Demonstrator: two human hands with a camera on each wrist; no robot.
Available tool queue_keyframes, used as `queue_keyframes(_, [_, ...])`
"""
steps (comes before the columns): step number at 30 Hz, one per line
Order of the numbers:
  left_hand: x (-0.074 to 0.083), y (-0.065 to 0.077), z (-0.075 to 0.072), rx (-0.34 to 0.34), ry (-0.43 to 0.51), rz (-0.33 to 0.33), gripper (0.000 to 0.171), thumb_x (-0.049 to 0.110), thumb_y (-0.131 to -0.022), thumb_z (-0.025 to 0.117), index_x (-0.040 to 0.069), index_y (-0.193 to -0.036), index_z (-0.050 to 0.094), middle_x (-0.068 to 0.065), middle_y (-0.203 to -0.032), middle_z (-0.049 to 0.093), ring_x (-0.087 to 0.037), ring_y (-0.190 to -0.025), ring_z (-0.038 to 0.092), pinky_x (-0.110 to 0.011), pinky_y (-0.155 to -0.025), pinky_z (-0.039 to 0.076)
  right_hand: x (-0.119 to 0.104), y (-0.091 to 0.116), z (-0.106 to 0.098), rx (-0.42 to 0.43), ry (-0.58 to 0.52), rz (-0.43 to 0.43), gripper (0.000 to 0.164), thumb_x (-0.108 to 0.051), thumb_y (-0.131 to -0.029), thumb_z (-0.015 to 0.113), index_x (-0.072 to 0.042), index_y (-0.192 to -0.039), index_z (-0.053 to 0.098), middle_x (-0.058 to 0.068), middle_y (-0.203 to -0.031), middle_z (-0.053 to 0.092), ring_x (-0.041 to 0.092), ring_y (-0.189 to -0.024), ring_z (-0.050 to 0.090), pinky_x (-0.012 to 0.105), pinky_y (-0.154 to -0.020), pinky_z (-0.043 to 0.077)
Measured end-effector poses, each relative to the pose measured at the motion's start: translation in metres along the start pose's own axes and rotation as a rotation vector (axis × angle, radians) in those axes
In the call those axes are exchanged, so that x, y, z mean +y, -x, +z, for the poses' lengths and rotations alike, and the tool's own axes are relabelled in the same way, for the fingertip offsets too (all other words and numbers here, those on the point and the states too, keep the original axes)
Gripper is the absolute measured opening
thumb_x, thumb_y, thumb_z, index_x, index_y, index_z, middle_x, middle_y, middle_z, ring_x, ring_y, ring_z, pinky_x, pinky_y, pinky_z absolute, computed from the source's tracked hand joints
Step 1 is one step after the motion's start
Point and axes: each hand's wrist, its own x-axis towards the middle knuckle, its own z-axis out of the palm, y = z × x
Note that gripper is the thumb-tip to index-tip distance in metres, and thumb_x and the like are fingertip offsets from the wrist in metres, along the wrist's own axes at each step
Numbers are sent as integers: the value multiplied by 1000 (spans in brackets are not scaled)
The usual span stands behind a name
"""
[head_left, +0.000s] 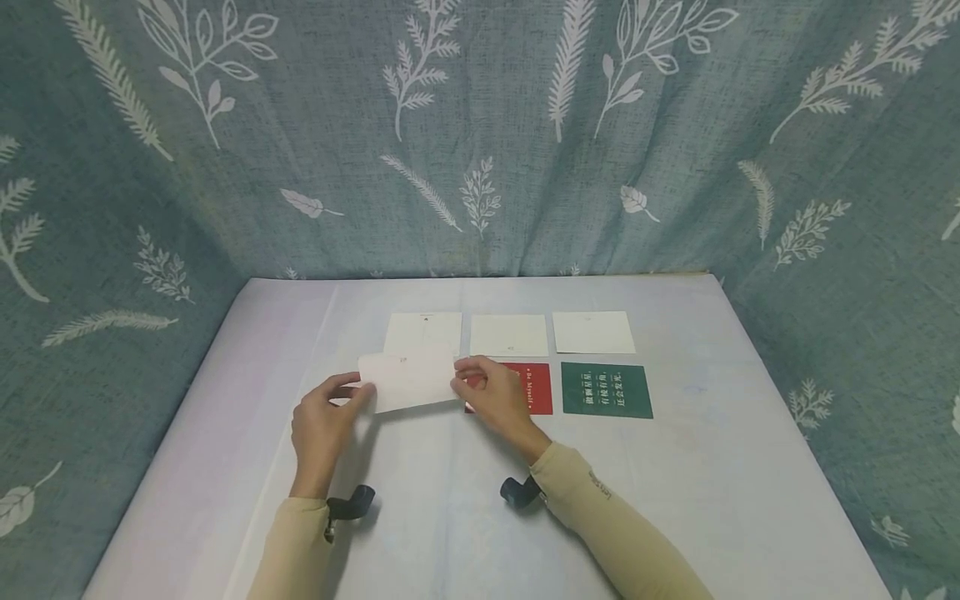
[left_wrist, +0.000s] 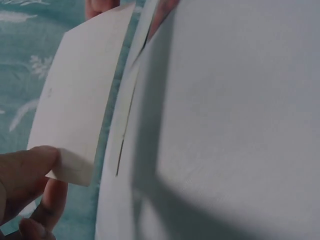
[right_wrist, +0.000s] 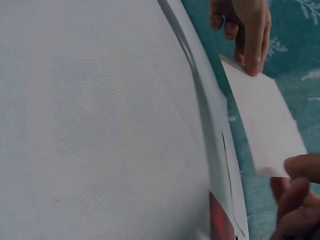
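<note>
A white card point(head_left: 414, 382) with a tiny mark near its top edge is held up off the table, tilted, between both hands. My left hand point(head_left: 327, 423) pinches its left end, thumb on the near face and fingers behind, as the left wrist view shows of the card point(left_wrist: 82, 95). At the opposite end, my right hand point(head_left: 498, 403) pinches the right edge between thumb and fingers. In the right wrist view the card point(right_wrist: 265, 120) spans the two hands. Beneath the right hand lies a red card point(head_left: 536, 387) with white lettering, partly covered by the fingers.
A green card point(head_left: 607, 390) with white writing lies right of the red one. Behind them a row of pale cards holds a left card point(head_left: 423, 327), partly hidden by the held one, a middle card point(head_left: 508, 335) and a right card point(head_left: 594, 332). Patterned curtains point(head_left: 517, 167) enclose the white table point(head_left: 675, 500).
</note>
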Motion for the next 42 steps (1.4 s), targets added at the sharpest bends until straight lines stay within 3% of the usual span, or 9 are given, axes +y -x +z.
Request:
queue_keyframes(7, [2,-19,6,-68,-118,25,38,37,-91,72,16,-123,74,-8,-102,76,-23,-66,57,-33,-55,38,-3,0,-2,-103,86,62,33,-18,-92,72,-14,-125,72,-5,-99,72,12,-85,62,24,-66,52])
queue_keyframes(14, [2,-32,15,-177,-172,16,37,34,-91,73,10,-119,73,-15,-105,75,-29,-77,67,-33,-56,43,0,-1,-5,-183,133,130,36,-23,-93,72,-11,-127,71,-1,-109,72,17,-97,64,28,-75,55])
queue_keyframes(18, [4,-40,16,-245,-196,3,36,33,-90,73,9,-117,73,-17,-108,74,-30,-81,69,-35,-57,47,-1,-6,-6,-235,180,120,15,-23,-93,70,-14,-102,77,-4,-77,63,13,-76,57,26,-63,49])
queue_keyframes(21, [6,-44,17,-288,-226,-24,37,33,-90,72,7,-117,73,-18,-110,73,-29,-79,68,-36,-58,48,-4,-9,-7,-276,220,125,13,-24,-93,69,-14,-87,75,-3,-66,51,13,-66,50,26,-56,41])
queue_keyframes(24, [10,-45,18,-301,-251,-42,37,32,-90,71,5,-116,73,-18,-109,73,-28,-78,67,-37,-58,49,-7,-12,-6,-295,265,158,19,-28,-93,69,-11,-99,78,-2,-77,60,15,-73,54,27,-58,44])
queue_keyframes(27, [14,-45,20,-302,-264,-46,36,31,-90,71,3,-114,73,-19,-106,73,-29,-77,67,-38,-59,49,-9,-15,-6,-294,307,171,31,-29,-94,68,-10,-116,76,1,-100,70,16,-83,57,27,-62,47])
queue_keyframes(31, [18,-46,21,-300,-268,-44,34,29,-89,72,2,-110,74,-21,-103,73,-31,-77,66,-39,-58,49,-9,-18,-7,-293,329,184,36,-30,-95,66,-9,-123,74,6,-119,71,18,-92,59,28,-66,49])
queue_keyframes(35, [20,-44,22,-298,-265,-41,35,30,-89,72,3,-110,74,-21,-103,73,-31,-77,66,-39,-58,49,-8,-17,-9,-278,312,197,36,-30,-94,67,-9,-123,74,5,-118,71,17,-93,59,28,-68,50])
queue_keyframes(42, [12,-34,14,-324,-259,-44,40,35,-93,66,5,-120,71,-19,-113,72,-29,-79,67,-37,-57,49,-6,-8,-14,-241,219,185,32,-27,-94,66,-13,-122,73,-6,-94,68,14,-85,60,28,-69,51])
